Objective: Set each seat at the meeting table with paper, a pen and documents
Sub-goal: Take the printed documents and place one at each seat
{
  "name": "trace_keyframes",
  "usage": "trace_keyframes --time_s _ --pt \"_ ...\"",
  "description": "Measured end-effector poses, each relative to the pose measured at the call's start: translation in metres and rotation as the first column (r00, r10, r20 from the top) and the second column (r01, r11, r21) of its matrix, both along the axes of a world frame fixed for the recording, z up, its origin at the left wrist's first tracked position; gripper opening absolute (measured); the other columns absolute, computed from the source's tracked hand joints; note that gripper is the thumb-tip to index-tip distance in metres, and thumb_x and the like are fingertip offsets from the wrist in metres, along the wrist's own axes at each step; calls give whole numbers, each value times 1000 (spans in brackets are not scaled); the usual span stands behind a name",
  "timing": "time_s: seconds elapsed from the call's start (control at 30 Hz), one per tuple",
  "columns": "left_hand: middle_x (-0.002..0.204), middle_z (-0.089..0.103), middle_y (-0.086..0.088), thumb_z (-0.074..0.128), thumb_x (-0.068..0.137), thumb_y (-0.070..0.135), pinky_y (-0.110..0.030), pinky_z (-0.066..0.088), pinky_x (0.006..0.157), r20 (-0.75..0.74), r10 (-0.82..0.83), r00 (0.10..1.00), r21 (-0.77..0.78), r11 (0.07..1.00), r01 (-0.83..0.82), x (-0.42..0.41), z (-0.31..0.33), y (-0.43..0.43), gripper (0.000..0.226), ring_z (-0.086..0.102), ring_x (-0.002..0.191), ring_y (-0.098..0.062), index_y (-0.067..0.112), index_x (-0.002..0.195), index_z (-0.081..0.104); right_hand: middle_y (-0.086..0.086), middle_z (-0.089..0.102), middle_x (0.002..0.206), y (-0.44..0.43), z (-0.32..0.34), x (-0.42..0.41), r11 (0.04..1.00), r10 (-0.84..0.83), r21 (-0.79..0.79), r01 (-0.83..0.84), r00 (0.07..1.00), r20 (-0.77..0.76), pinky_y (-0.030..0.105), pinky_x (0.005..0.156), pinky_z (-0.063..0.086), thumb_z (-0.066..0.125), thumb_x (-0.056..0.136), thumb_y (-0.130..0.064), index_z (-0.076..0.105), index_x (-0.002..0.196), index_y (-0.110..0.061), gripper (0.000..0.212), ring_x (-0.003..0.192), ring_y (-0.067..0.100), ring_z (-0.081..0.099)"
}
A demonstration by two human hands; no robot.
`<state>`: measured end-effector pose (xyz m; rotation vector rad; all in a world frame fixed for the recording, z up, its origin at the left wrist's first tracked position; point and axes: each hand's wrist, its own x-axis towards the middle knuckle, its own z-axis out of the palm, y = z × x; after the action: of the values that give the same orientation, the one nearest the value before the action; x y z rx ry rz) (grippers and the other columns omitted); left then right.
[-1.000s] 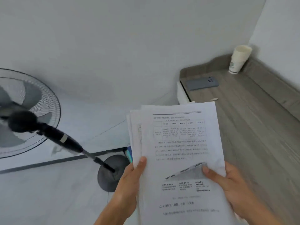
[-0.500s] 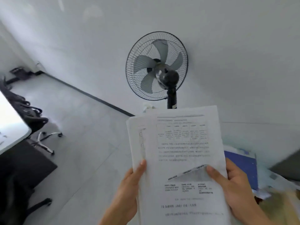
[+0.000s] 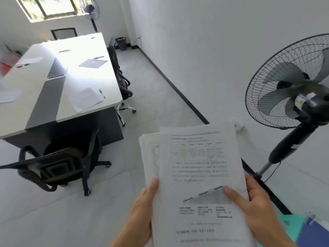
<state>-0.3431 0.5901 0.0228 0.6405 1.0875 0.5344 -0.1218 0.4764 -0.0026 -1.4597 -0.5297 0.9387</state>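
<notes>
1. Since half a second ago the view has swung left: the fan [image 3: 288,91] now sits at the right, and the meeting table [image 3: 30,81] shows at upper left.
2. Both hands clamp the stack of documents [image 3: 197,172]: the left hand [image 3: 142,213] has its thumb on the left edge, the right hand [image 3: 256,209] has its thumb on the printed face.
3. Held in the air well apart from the table, the stack runs lengthwise away from the person, heading farthest.
4. A paper sheet [image 3: 85,99] and a pen [image 3: 102,93] lie on the table's near corner.

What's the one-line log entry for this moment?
left grip, right grip: hold document stack | meeting table: paper sheets, pens laid out | nearby: pedestal fan
</notes>
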Motion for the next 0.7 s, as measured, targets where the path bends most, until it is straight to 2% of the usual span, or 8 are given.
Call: trace_keyframes --time_s 0.1,0.2,0.27,0.33,0.4,0.47,0.6,0.7 --pt "110 72 -18 59 75 46 -54 49 96 17 40 999 -37 999 -40 -1 -2 22 59 68 102 -37 7 119 65 11 77 91 35 -5 8 997 75 -14 -75 997 -27 32 57 61 83 64 -20 64 104 -19 43 73 26 75" --pt "110 72 -19 61 74 45 -56 49 96 -18 132 991 -35 991 -133 8 -5 51 61 68 103 -38 6 120 62 9 77 92 81 -6 21 982 181 -38 -183 983 -44 40 65 62 92 33 -55 68 97 -31 73 78 30 75" --pt "110 72 -19 67 71 47 -56 49 96 -55 190 980 -22 981 -191 17 -5 72 65 68 102 -38 6 121 61 10 77 92 114 -11 32 974 227 -16 -228 972 -59 46 72 62 90 23 -63 69 94 -35 79 81 32 74" --pt "109 72 -19 74 67 50 -54 49 96 -66 253 965 13 968 -252 24 -1 92 72 69 101 -38 4 121 61 10 77 91 152 -6 40 960 277 -19 -279 960 -48 48 73 61 91 31 -58 69 95 -34 72 79 32 74" --pt "105 73 -19 68 75 42 -52 52 92 -71 324 943 15 946 -324 28 -1 112 59 70 96 -38 3 118 62 12 77 92 188 -3 45 942 332 -23 -334 942 -52 49 73 60 88 60 -30 67 98 -27 43 77 33 74" --pt "103 74 -17 63 82 37 -52 53 89 -77 385 920 0 922 -386 27 1 127 46 71 94 -37 6 116 62 13 77 92 222 -2 45 917 396 -34 -398 917 -49 49 74 59 73 78 -5 64 104 -20 31 77 34 74" --pt "108 73 -19 68 70 41 -55 49 96 -87 513 854 -21 856 -516 12 0 155 61 68 100 -39 7 121 61 13 77 91 280 -4 31 865 494 -68 -496 868 -56 54 77 57 69 81 -1 65 102 -20 29 79 38 73" --pt "105 73 -20 67 70 40 -57 48 96 -110 614 782 -37 784 -620 -1 -6 181 57 68 100 -40 4 115 62 13 76 92 321 -12 13 829 549 -90 -552 834 -58 56 76 58 69 82 -2 63 105 -18 29 79 38 73"
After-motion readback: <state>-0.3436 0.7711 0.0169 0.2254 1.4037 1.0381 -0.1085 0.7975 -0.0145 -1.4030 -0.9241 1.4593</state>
